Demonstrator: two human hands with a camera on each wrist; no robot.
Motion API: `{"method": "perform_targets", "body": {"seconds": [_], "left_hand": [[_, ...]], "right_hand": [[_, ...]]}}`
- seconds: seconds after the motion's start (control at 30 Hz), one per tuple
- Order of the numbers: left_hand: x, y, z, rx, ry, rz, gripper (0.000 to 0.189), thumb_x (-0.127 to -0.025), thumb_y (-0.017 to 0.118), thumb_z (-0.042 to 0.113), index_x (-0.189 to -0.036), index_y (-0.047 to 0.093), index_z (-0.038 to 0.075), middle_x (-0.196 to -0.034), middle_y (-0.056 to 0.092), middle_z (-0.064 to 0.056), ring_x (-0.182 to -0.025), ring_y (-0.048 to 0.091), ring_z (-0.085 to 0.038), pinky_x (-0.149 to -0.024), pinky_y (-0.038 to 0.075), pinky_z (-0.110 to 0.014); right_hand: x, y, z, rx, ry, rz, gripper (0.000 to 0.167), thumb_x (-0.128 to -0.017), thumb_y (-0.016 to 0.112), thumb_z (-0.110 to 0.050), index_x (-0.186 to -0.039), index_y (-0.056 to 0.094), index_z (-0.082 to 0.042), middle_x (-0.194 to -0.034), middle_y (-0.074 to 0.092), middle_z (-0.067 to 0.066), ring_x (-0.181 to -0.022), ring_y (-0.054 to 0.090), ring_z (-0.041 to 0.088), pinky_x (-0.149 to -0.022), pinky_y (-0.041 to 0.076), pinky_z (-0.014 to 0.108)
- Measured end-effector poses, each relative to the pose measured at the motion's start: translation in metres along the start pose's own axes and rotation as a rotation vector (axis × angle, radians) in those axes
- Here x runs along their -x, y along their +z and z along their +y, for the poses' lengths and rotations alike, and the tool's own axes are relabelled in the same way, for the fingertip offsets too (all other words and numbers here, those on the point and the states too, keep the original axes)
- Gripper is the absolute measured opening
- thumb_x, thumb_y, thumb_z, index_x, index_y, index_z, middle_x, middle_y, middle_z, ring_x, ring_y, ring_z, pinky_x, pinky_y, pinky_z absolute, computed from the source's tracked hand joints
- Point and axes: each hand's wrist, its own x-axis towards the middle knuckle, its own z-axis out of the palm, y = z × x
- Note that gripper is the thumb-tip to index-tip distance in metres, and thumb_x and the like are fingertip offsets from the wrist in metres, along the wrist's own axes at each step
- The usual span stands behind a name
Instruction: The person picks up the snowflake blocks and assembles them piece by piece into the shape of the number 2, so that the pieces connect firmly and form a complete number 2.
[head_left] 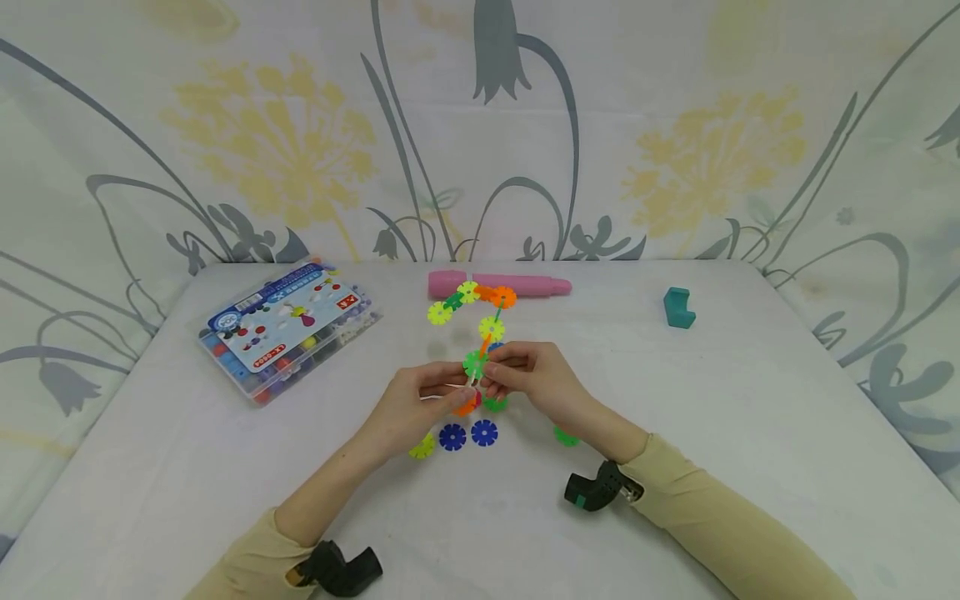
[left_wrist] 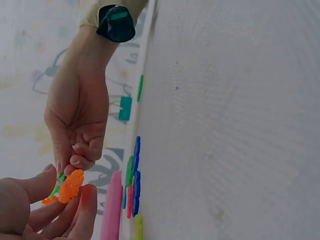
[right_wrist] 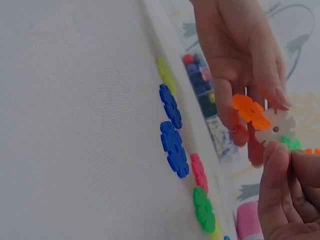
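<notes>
A chain of interlocked plastic snowflake discs, with a yellow disc (head_left: 491, 328) and an orange disc (head_left: 504, 297) among them, rises from between the two hands in the head view. At its near end my left hand (head_left: 420, 404) pinches a white snowflake disc (right_wrist: 282, 121), which has another orange disc (right_wrist: 248, 110) slotted to it. My right hand (head_left: 543, 383) pinches a green snowflake disc (head_left: 474, 364) where it meets the white one. The fingertips of both hands almost meet, partly hiding the joint.
Two blue discs (head_left: 452, 437), a yellow-green disc (head_left: 422, 447) and a green disc (head_left: 566, 436) lie on the table near the hands. Beyond them is a pink tube-shaped object (head_left: 517, 285). A clear bead box (head_left: 300, 325) stands left, a teal block (head_left: 678, 307) right.
</notes>
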Motion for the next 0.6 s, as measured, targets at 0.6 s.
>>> {"method": "perform_targets", "body": {"seconds": [0.6], "left_hand": [[0.001,0.001,-0.001,0.009,0.013,0.034,0.045,-0.096,0.066,0.010,-0.139,0.056,0.004,-0.122,0.068,-0.016,-0.109,0.067,-0.029,-0.092,0.057,-0.036]], "right_hand": [[0.002,-0.014,-0.012,0.238,0.002,-0.082,0.026,-0.098,0.065,-0.018,-0.118,0.069,-0.002,-0.097,0.075,0.016,-0.085,0.072,0.028,-0.080,0.060,0.033]]}}
